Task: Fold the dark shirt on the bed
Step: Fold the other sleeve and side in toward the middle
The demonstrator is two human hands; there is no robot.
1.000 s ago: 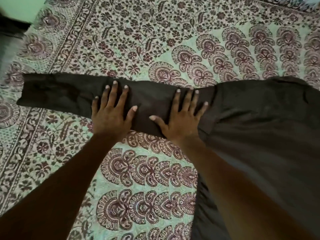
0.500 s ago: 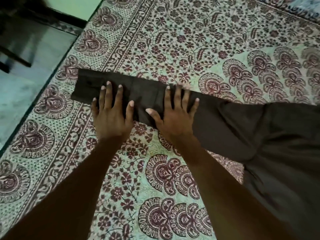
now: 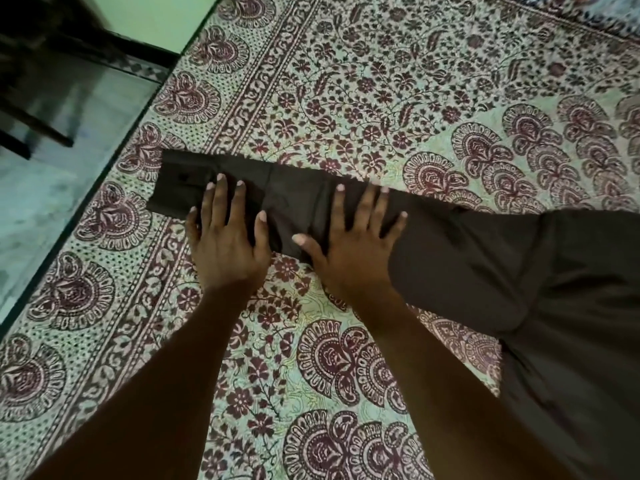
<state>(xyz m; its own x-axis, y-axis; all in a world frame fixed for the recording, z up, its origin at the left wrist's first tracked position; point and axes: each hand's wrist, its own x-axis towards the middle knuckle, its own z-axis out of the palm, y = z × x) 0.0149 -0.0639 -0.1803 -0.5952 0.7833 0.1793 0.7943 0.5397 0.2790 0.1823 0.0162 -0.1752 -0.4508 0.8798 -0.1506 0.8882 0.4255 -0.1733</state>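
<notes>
The dark shirt (image 3: pixel 540 289) lies flat on the bed, its body at the right and one long sleeve (image 3: pixel 298 199) stretched out leftward to a buttoned cuff (image 3: pixel 180 183). My left hand (image 3: pixel 225 240) presses flat on the sleeve close to the cuff, fingers spread. My right hand (image 3: pixel 353 244) lies flat beside it on the middle of the sleeve, fingers spread too. Neither hand grips the cloth.
The bed is covered by a pale green sheet (image 3: pixel 381 98) printed with maroon flowers and paisley. Its left edge (image 3: pixel 104 178) runs diagonally beside the cuff, with a tiled floor (image 3: pixel 41 188) below and dark furniture legs (image 3: pixel 31 126) at the upper left.
Both flat hands have slid leftward along the sleeve toward the cuff. The view has swung left with them, so the bed edge and floor now show.
</notes>
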